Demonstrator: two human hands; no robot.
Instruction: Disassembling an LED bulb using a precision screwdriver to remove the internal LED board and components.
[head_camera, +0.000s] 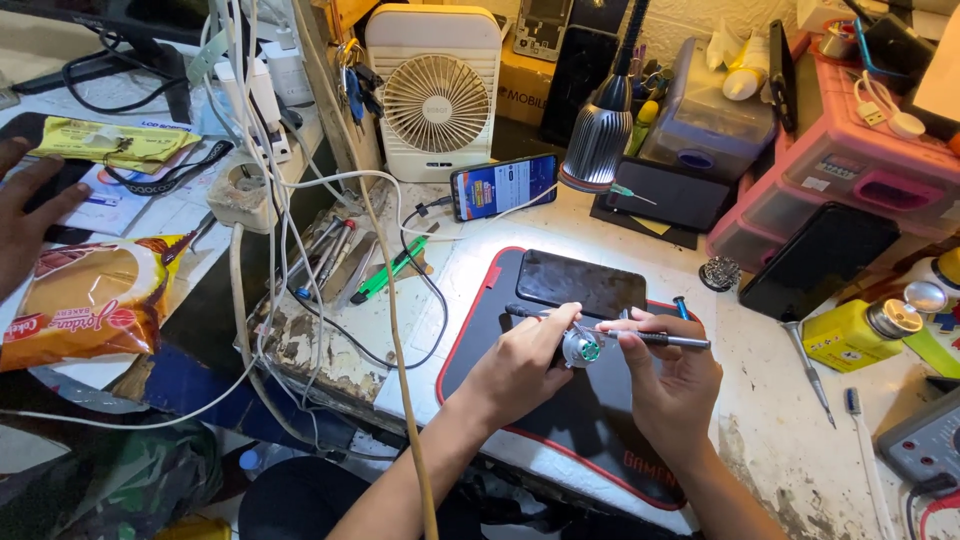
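Observation:
My left hand pinches a small round silver part with a green patch over the black mat. My right hand grips a thin grey screwdriver lying sideways, its tip at the small part. A dark phone lies face up on the mat just beyond both hands. A lamp head shines down on the spot.
A white fan and a lit phone stand at the back. Pink drawers, a yellow bottle and a loose screwdriver sit right. Cables cross the left edge. Another person's hand and a bread packet are far left.

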